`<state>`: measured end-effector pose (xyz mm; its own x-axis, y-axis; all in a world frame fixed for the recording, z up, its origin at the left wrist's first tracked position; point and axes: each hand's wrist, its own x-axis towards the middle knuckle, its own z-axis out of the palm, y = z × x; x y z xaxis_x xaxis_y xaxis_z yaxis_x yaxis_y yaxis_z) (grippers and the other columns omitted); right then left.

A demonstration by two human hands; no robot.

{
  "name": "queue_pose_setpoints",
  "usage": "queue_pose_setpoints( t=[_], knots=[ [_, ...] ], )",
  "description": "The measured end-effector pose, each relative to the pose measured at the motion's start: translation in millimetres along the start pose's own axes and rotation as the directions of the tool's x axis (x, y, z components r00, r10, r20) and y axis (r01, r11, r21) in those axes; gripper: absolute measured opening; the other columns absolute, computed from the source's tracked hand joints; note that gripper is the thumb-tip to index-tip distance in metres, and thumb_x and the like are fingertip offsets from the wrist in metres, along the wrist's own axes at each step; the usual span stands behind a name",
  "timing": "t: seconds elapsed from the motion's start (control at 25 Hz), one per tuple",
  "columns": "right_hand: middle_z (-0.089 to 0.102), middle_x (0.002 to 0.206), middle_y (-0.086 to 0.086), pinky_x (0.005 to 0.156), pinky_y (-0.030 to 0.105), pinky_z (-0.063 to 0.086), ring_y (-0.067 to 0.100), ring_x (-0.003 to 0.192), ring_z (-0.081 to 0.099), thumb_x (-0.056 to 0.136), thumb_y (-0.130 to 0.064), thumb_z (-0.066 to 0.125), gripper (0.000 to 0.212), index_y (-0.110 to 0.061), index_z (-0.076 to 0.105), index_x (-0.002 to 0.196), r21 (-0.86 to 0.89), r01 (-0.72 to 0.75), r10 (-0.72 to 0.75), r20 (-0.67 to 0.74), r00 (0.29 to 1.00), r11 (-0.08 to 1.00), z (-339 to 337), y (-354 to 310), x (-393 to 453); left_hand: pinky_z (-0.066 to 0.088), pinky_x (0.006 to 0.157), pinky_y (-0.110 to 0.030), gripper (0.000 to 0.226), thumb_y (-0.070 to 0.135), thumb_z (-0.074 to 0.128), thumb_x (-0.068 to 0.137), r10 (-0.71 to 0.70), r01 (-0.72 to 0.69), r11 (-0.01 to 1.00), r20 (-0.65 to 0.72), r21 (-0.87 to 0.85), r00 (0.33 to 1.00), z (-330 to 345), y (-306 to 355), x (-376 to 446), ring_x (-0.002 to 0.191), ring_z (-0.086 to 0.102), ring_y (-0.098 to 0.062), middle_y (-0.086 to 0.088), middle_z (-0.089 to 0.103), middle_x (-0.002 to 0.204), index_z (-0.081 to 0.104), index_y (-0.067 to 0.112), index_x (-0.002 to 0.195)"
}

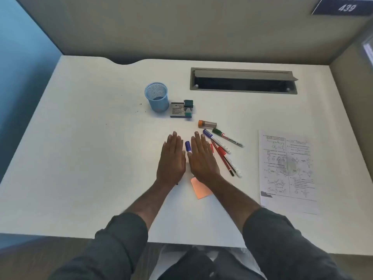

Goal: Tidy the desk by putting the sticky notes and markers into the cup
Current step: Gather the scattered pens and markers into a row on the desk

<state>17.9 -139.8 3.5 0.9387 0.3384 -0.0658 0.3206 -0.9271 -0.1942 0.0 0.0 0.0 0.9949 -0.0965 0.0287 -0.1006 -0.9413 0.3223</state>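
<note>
Currently, the left hand (171, 160) and right hand (202, 160) are lying flat and empty beside a blue-capped marker (188, 146); grip it mid-barrel before carrying it to the mesh cup (157, 97).

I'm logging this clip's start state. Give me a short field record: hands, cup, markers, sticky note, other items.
hands: left hand and right hand flat on the desk, fingers straight, holding nothing
cup: blue mesh cup, upright, far side of the hands
markers: blue marker between the hands; more markers right of the right hand
sticky note: orange sticky note, partly under the right wrist
other: printed sheet, far right
</note>
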Motion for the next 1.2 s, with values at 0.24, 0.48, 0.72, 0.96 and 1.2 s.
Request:
queue_pose_setpoints(
  t=[0.24, 0.48, 0.72, 0.96, 1.2],
  knots=[
    [0.004, 0.165, 0.015, 0.122, 0.044, 0.006, 0.032, 0.152, 0.005, 0.105, -0.032, 0.023, 0.058, -0.005, 0.015, 0.156, 0.051, -0.121, 0.118, 0.059, 0.991, 0.991, 19.8, 1.0, 10.0, 0.018, 0.125, -0.048, 0.056, 0.023, 0.034, 0.107, -0.046, 0.047, 0.999, 0.085, -0.011, 0.995, 18.6, -15.3, -4.1, 0.155, 0.005, -0.027, -0.006, 0.006, 0.168, 0.014, 0.015, 0.159],
    [0.003, 0.165, 0.014, 0.124, 0.043, 0.006, 0.029, 0.153, 0.001, 0.103, -0.032, 0.022, 0.060, -0.005, 0.013, 0.156, 0.133, -0.143, 0.142, 0.022, 0.990, 0.981, 35.9, -3.1, 19.6, 0.015, 0.125, -0.049, 0.058, 0.016, 0.032, 0.105, 0.007, -0.009, 1.000, 0.100, 0.024, 0.995, 30.9, -30.4, -7.7, 0.155, 0.003, -0.026, -0.008, 0.005, 0.168, 0.013, 0.013, 0.159],
    [-0.003, 0.165, 0.013, 0.124, 0.041, 0.004, 0.026, 0.153, -0.007, 0.106, -0.028, 0.020, 0.057, -0.005, 0.011, 0.156, 0.207, -0.148, 0.146, 0.023, 0.989, 0.967, 47.8, -32.3, 40.1, 0.012, 0.126, -0.046, 0.056, 0.021, 0.032, 0.107, -0.049, 0.053, 0.998, 0.095, -0.037, 0.994, 29.0, -35.3, -2.0, 0.155, 0.004, -0.023, -0.007, 0.006, 0.168, 0.014, 0.010, 0.158],
    [-0.002, 0.165, 0.014, 0.124, 0.043, 0.006, 0.028, 0.153, -0.006, 0.106, -0.025, 0.024, 0.054, -0.008, 0.015, 0.156, 0.223, -0.116, 0.119, -0.001, 0.993, 0.968, 57.1, -67.6, 54.3, 0.009, 0.126, -0.044, 0.059, 0.022, 0.036, 0.106, -0.069, 0.073, 0.996, 0.078, -0.050, 0.995, 19.3, -71.1, -6.2, 0.155, 0.000, -0.021, -0.005, 0.003, 0.168, 0.011, 0.012, 0.159],
    [0.002, 0.165, 0.014, 0.124, 0.043, 0.005, 0.031, 0.153, -0.003, 0.105, -0.024, 0.030, 0.052, -0.014, 0.020, 0.156, 0.270, -0.065, 0.073, -0.021, 0.997, 0.961, 69.2, -124.8, 74.2, 0.011, 0.126, -0.043, 0.065, 0.024, 0.036, 0.104, -0.086, 0.091, 0.991, 0.054, -0.096, 0.995, 2.2, -125.7, -18.2, 0.155, -0.003, -0.016, 0.003, -0.004, 0.168, 0.003, 0.019, 0.160]
  ],
)
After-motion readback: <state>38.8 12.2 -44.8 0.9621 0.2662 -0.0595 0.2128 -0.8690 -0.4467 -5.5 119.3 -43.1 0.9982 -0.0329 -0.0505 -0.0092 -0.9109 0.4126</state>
